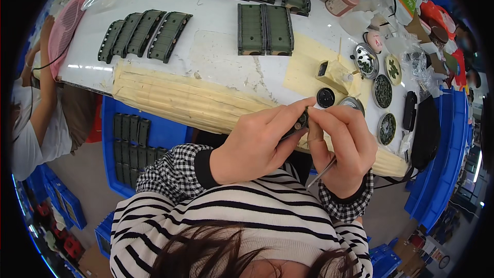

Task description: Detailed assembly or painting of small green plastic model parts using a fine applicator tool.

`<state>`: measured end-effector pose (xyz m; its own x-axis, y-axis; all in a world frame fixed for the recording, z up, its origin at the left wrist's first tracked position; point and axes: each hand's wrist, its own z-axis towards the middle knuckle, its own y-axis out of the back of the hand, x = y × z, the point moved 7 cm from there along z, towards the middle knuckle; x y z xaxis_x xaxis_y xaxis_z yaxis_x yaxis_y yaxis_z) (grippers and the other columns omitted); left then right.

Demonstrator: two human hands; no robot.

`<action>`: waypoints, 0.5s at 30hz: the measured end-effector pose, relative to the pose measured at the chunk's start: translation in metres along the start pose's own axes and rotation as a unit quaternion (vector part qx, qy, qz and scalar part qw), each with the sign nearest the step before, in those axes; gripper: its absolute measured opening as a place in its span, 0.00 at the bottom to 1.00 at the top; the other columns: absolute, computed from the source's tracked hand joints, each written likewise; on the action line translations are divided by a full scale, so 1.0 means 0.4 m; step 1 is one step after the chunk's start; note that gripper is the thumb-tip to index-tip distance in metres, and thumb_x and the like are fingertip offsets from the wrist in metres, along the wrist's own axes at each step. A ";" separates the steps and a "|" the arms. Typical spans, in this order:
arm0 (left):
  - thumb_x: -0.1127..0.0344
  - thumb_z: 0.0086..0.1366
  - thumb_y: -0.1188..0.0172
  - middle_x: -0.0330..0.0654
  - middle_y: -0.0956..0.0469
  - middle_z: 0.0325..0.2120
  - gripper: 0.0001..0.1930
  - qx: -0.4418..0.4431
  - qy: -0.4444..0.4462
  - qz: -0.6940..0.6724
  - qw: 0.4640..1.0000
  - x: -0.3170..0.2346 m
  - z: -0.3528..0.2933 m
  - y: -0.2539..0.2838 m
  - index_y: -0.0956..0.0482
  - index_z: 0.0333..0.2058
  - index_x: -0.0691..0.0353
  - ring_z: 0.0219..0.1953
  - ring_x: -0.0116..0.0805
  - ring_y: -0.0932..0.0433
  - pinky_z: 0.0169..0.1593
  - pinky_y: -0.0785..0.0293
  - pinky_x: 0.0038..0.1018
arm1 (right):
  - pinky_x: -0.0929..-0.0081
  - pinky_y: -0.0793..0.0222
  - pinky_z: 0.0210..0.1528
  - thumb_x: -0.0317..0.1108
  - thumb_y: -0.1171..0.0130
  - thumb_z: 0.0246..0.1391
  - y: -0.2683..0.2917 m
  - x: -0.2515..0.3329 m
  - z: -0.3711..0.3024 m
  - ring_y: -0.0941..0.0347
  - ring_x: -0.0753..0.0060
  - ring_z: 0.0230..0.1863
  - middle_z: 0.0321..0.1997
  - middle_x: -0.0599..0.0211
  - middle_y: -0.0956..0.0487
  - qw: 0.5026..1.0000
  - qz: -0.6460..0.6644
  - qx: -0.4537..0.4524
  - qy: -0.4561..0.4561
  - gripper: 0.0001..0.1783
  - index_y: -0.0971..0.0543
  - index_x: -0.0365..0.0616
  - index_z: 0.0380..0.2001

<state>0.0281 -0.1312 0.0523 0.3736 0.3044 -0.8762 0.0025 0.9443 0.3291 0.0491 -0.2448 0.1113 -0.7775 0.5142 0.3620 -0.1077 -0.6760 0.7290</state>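
Observation:
Close to my body at the table's padded edge, my left hand (252,144) is closed round a small dark green part (302,122) with a round detail on it. Most of that part is hidden by my fingers. My right hand (346,146) has its thumb and index finger pinched together against the part's top. Its other fingers also keep a thin metal tool (321,173), pointing down and left; its kind cannot be made out. Just beyond my fingertips lies a round black cap or dish (325,97). A yellow-wrapped block (335,74) stands behind it.
Round tins (382,91) of small green pieces stand at the right. Green camouflage-painted ribbed panels (265,30) lie in groups farther back. A yellow padded roll (180,98) lines the front edge. Below left, a blue bin (116,174) holds dark parts. Another person's arm (45,90) is far left.

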 end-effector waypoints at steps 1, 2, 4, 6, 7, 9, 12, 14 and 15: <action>0.80 0.55 0.41 0.52 0.22 0.34 0.27 0.002 -0.006 0.011 1.000 0.001 0.000 -0.001 0.31 0.56 0.66 0.34 0.47 0.20 0.36 0.24 0.31 | 0.73 0.30 0.25 0.21 0.33 0.38 -0.002 0.001 -0.002 0.26 0.64 0.25 0.29 0.63 0.23 1.000 -0.002 0.007 0.000 0.15 0.19 0.37 0.35; 0.78 0.56 0.41 0.51 0.22 0.33 0.27 0.004 -0.012 0.021 1.000 0.004 -0.001 -0.003 0.32 0.57 0.67 0.33 0.47 0.21 0.35 0.25 0.33 | 0.73 0.30 0.26 0.21 0.33 0.38 -0.003 0.001 -0.002 0.25 0.64 0.25 0.30 0.62 0.23 1.000 -0.001 0.012 0.000 0.15 0.19 0.37 0.35; 0.76 0.56 0.41 0.49 0.23 0.33 0.28 0.005 -0.020 0.039 0.999 0.003 -0.002 -0.003 0.34 0.57 0.67 0.32 0.47 0.22 0.33 0.25 0.35 | 0.73 0.29 0.27 0.21 0.34 0.39 -0.003 0.000 -0.001 0.25 0.64 0.27 0.31 0.62 0.23 1.000 0.001 0.022 0.000 0.16 0.19 0.37 0.36; 0.76 0.57 0.41 0.49 0.23 0.32 0.28 0.005 -0.026 0.053 0.998 0.000 -0.003 -0.004 0.34 0.57 0.67 0.31 0.46 0.22 0.32 0.26 0.34 | 0.73 0.30 0.26 0.22 0.34 0.38 -0.004 -0.006 -0.008 0.26 0.65 0.26 0.31 0.62 0.23 1.000 0.006 0.014 0.016 0.17 0.19 0.37 0.37; 0.78 0.56 0.41 0.50 0.23 0.32 0.28 0.005 -0.018 0.050 0.999 0.000 -0.002 -0.003 0.33 0.57 0.67 0.31 0.47 0.21 0.33 0.25 0.34 | 0.73 0.30 0.26 0.22 0.35 0.38 -0.005 -0.010 -0.011 0.26 0.65 0.26 0.31 0.62 0.23 1.000 0.008 0.009 0.025 0.17 0.19 0.37 0.38; 0.80 0.55 0.40 0.54 0.22 0.33 0.28 0.006 -0.001 0.044 0.999 -0.002 0.000 -0.001 0.31 0.56 0.66 0.32 0.49 0.20 0.35 0.24 0.32 | 0.74 0.32 0.25 0.22 0.36 0.37 -0.008 -0.017 -0.015 0.27 0.66 0.25 0.32 0.62 0.23 0.998 -0.001 0.019 0.052 0.19 0.19 0.36 0.38; 0.80 0.55 0.39 0.55 0.22 0.33 0.28 0.022 0.010 0.059 0.998 -0.002 -0.002 -0.005 0.31 0.57 0.67 0.31 0.49 0.20 0.34 0.24 0.32 | 0.75 0.34 0.23 0.23 0.37 0.35 -0.012 -0.012 -0.023 0.29 0.67 0.23 0.33 0.62 0.23 0.994 -0.039 0.044 0.090 0.21 0.20 0.35 0.39; 0.80 0.55 0.39 0.55 0.22 0.32 0.28 0.030 0.018 0.063 0.997 -0.002 -0.004 -0.010 0.32 0.57 0.67 0.31 0.49 0.20 0.34 0.24 0.33 | 0.75 0.35 0.23 0.23 0.37 0.35 -0.012 -0.012 -0.026 0.29 0.67 0.23 0.34 0.62 0.23 0.992 -0.047 0.055 0.105 0.21 0.20 0.35 0.39; 0.80 0.55 0.39 0.55 0.22 0.32 0.28 0.035 0.021 0.065 0.997 -0.001 -0.005 -0.012 0.32 0.57 0.67 0.31 0.49 0.20 0.34 0.24 0.33 | 0.75 0.34 0.23 0.22 0.37 0.35 -0.011 -0.014 -0.023 0.28 0.67 0.23 0.34 0.62 0.23 0.992 -0.038 0.057 0.106 0.21 0.20 0.35 0.39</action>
<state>0.0260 -0.1358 0.0504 0.3353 0.4296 -0.8385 0.0212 0.8863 0.4626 0.0483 -0.2496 0.1006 -0.8843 0.4300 0.1821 -0.1092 -0.5696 0.8146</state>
